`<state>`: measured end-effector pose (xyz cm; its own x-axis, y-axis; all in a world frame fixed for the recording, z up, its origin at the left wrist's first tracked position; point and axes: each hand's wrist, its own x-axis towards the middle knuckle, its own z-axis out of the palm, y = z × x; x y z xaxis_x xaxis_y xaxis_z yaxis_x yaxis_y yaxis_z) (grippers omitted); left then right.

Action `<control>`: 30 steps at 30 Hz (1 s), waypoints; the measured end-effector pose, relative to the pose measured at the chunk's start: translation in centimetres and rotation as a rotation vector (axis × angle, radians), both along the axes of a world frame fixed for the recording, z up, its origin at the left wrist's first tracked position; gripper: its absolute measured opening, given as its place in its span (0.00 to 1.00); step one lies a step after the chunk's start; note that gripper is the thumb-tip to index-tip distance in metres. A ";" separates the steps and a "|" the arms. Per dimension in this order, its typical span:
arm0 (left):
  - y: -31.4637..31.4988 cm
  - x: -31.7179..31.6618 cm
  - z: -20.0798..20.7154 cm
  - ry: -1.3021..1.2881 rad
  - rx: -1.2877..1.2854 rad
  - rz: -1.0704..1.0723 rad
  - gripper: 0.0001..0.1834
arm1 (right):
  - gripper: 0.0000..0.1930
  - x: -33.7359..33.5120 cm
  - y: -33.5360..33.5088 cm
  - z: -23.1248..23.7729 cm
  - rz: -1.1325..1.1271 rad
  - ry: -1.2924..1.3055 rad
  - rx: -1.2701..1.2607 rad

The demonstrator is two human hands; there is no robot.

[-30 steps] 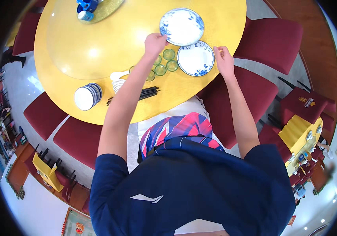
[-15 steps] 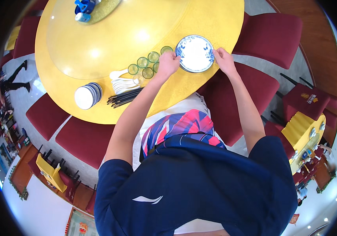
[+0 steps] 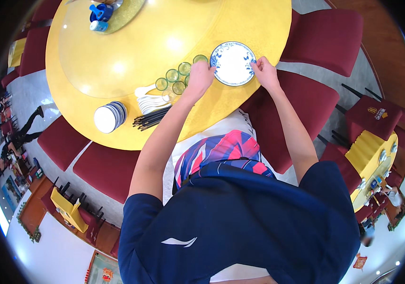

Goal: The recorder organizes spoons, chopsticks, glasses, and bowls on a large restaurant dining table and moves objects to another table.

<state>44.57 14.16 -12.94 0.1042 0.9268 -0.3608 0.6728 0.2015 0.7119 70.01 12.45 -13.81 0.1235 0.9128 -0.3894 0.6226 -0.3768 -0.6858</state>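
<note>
Both hands, left hand and right hand, pinch the blue-rimmed plate at its 9 and 3 o'clock edges on the tabletop, so the left wrist could easily knock the green glasses just beside it.

A round yellow worktop fills the upper left of the frame. Near its middle stands a cluster of small green glasses. Just below them lie white spoons, and beside those a bundle of dark chopsticks. A stack of white bowls with blue rims sits at the worktop's lower left edge. At the top, blue containers rest on a glass turntable. Dark red chairs ring the worktop. At the right edge of the frame, well apart, stands a smaller table under a yellow cloth.
</note>
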 end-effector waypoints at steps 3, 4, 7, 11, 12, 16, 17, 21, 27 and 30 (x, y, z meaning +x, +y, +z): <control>0.7 0.2 0.3 0.162 0.059 -0.126 0.13 | 0.15 0.2 0.1 -0.5 0.003 0.013 0.035; 1.1 0.2 0.4 0.212 0.092 -0.187 0.13 | 0.15 0.2 0.1 -0.6 0.014 0.032 0.052; 1.9 0.4 0.8 0.282 0.096 -0.266 0.13 | 0.15 0.3 -0.1 -0.9 0.011 0.026 0.049; 3.6 -0.4 1.3 0.260 -0.005 -0.281 0.15 | 0.16 0.6 -0.3 -1.2 0.008 0.048 0.019; 4.5 -0.7 1.6 0.255 0.002 -0.278 0.15 | 0.16 0.8 -0.3 -1.0 0.010 0.033 -0.002; 7.3 -5.6 -0.1 0.341 0.282 -0.085 0.19 | 0.17 0.4 0.2 0.7 -0.011 -0.008 0.020; 7.5 -7.3 -0.8 0.437 0.473 -0.084 0.21 | 0.17 0.2 0.6 1.2 -0.042 -0.010 0.060; 5.7 -12.1 -4.0 0.495 0.375 -0.216 0.27 | 0.16 -1.1 3.4 2.3 -0.136 -0.016 0.203; 4.1 -12.4 -3.7 0.515 0.234 -0.150 0.26 | 0.14 -5.9 10.2 3.6 -0.004 -0.003 0.349; 3.8 -12.8 -2.6 0.525 0.174 -0.138 0.26 | 0.13 -7.8 13.8 3.6 0.050 -0.060 0.367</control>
